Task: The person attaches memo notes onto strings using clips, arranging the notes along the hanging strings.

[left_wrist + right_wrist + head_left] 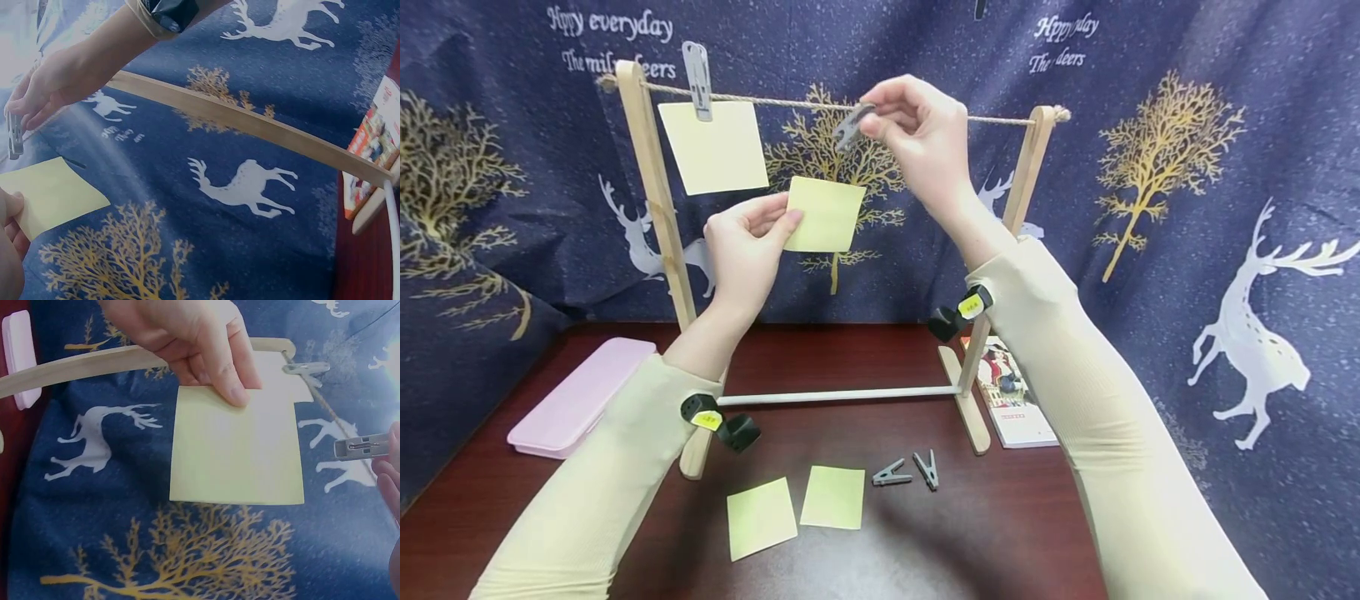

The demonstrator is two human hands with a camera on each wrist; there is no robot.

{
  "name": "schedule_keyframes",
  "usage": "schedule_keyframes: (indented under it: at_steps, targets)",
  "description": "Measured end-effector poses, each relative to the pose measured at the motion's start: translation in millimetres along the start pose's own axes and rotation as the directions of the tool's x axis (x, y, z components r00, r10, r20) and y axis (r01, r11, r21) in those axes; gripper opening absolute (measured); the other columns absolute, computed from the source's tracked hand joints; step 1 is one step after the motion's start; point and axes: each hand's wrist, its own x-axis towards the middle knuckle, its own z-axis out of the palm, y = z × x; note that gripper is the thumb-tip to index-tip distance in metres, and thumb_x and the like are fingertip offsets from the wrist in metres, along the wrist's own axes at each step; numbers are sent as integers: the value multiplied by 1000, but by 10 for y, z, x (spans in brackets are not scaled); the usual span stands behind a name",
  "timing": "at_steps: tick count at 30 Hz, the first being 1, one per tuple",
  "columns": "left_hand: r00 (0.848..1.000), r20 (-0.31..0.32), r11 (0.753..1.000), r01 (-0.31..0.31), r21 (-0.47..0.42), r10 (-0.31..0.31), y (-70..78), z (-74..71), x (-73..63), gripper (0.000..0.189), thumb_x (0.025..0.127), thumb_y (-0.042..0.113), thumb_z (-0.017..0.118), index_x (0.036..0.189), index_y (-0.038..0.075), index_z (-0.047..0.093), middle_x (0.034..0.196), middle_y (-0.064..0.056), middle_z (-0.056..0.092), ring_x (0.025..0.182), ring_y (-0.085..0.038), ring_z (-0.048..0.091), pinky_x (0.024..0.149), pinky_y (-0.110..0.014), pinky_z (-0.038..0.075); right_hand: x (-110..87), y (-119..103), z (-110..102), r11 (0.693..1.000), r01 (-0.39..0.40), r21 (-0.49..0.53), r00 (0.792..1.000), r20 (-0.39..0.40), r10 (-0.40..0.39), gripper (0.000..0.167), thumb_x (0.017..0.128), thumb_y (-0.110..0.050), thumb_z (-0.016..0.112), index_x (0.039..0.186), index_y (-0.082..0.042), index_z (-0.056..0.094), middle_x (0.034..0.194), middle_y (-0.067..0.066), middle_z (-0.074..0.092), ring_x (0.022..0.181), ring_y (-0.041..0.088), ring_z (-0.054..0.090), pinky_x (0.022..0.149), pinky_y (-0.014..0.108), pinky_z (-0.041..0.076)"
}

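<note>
My left hand (747,250) pinches a yellow sticky note (824,218) by its left edge, below the rope (805,104) and apart from it. Up at rope height, my right hand (928,137) grips a grey clothespin (852,127) between thumb and fingers. In the right wrist view that clothespin (361,447) points toward the note (237,450). Another yellow note (718,154) hangs from the rope at the left, held by a second grey clothespin (697,79). Two more notes, a left one (762,517) and a right one (833,497), lie on the table.
Two clothespins (892,473) lie beside the notes on the dark red table (820,358). The rope spans a wooden frame (658,192) with a white crossbar (842,395). A pink case (583,396) lies left, a printed booklet (1011,392) right. Behind hangs a blue patterned cloth (1150,108).
</note>
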Motion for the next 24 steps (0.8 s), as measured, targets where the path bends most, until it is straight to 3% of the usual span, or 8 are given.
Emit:
schedule_keyframes:
  at_steps: [8, 10, 14, 24]
  targets:
    - [998, -39, 998, 43, 54, -41, 185, -35, 113, 29, 89, 21, 72, 114, 5, 73, 108, -11, 74, 94, -14, 72, 83, -18, 54, 205, -144, 50, 1000, 5, 4, 1000, -28, -5, 13, 85, 2, 71, 97, 6, 67, 90, 12, 72, 75, 7, 67, 83, 24, 55]
    - [998, -50, 998, 45, 52, -43, 198, -29, 142, 29, 89, 21, 72, 114, 6, 73, 108, -10, 74, 95, -14, 72, 84, -19, 54, 247, -164, 60, 1000, 4, -7, 1000, -29, -4, 13, 85, 1, 71, 97, 6, 67, 88, 9, 71, 74, 6, 67, 82, 23, 55]
    - [997, -66, 998, 45, 33, -42, 194, -11, 186, 30, 89, 20, 73, 115, 6, 73, 109, -12, 74, 96, -15, 72, 86, -20, 54, 346, -184, 81, 997, -77, -16, 996, -35, 77, 13, 85, 0, 72, 97, 3, 68, 86, 6, 72, 74, 6, 66, 82, 20, 54]
    - [993, -103, 998, 63, 24, -60, 238, 19, 309, 29, 88, 18, 73, 113, 3, 73, 108, -15, 73, 96, -13, 72, 86, -21, 54, 494, -263, 158, 972, -147, -181, 988, 11, 151, 11, 89, -10, 71, 97, -4, 70, 90, 3, 74, 75, 5, 64, 78, 17, 49]
